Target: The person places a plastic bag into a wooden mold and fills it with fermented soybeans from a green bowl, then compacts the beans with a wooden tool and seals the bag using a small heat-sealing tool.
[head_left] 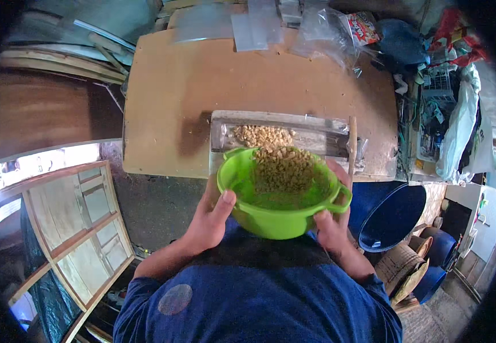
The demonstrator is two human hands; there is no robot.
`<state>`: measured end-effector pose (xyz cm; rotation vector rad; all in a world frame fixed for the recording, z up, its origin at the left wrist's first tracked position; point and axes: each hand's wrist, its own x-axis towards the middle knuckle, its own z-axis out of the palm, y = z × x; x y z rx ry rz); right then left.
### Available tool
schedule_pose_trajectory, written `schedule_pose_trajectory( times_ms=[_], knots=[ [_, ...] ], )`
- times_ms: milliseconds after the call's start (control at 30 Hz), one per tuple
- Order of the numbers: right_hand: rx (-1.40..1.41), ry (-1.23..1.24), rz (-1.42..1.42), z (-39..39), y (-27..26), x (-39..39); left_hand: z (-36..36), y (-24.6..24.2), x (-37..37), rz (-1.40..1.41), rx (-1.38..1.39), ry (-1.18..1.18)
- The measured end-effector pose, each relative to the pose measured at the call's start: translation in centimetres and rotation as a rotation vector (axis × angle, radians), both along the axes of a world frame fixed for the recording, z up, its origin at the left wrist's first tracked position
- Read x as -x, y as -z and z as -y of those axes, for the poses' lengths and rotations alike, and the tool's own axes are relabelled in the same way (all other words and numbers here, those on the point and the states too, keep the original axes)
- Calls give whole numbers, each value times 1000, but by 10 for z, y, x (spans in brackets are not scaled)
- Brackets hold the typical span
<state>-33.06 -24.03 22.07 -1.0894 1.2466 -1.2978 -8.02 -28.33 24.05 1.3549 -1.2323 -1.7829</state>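
Note:
A green plastic basin [273,221] with looped handles is held tilted away from me, over the near edge of a wooden tray. My left hand [211,218] grips its left side, thumb on the outside near the rim. Around the right side, by the handle, my right hand [336,218] is closed. Brown crumbly pieces [284,171] lie at the basin's far side. Beyond the rim, paler crumbly pieces [265,136] are heaped in the wooden tray [252,115], which stands on the table. A wooden stick [352,145] lies across the tray's right end.
The brown table [158,107] carries clear plastic bags [321,30] and plastic sheets [252,32] along its far edge. Wire baskets [437,85] and a white bag [460,128] sit at the right. Below them is a blue barrel [391,218]. A wooden-framed panel [72,231] stands at the left.

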Motion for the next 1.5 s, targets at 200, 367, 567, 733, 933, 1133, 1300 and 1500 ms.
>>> schedule_pose_trajectory(
  times_ms=[200,367,567,733,933,1133,1300,1500],
  knots=[
    [-113,79,22,-4,1,18,6,14,27,-197,-132,-29],
    [-242,114,52,-7,-7,40,4,27,46,-197,-133,20],
    [-118,193,-6,-21,-11,60,3,22,72,-88,-30,95],
    [-156,246,8,-25,-8,83,5,38,103,-216,-207,39],
    [-179,287,50,-26,-5,97,8,47,121,-247,-253,46],
    [-13,135,18,-14,-20,87,2,21,104,-246,-34,-19],
    [-126,51,-47,-6,7,67,-2,21,65,-192,-196,-96],
    [-228,-27,0,14,4,26,-11,22,17,-49,75,-64]
  ],
)
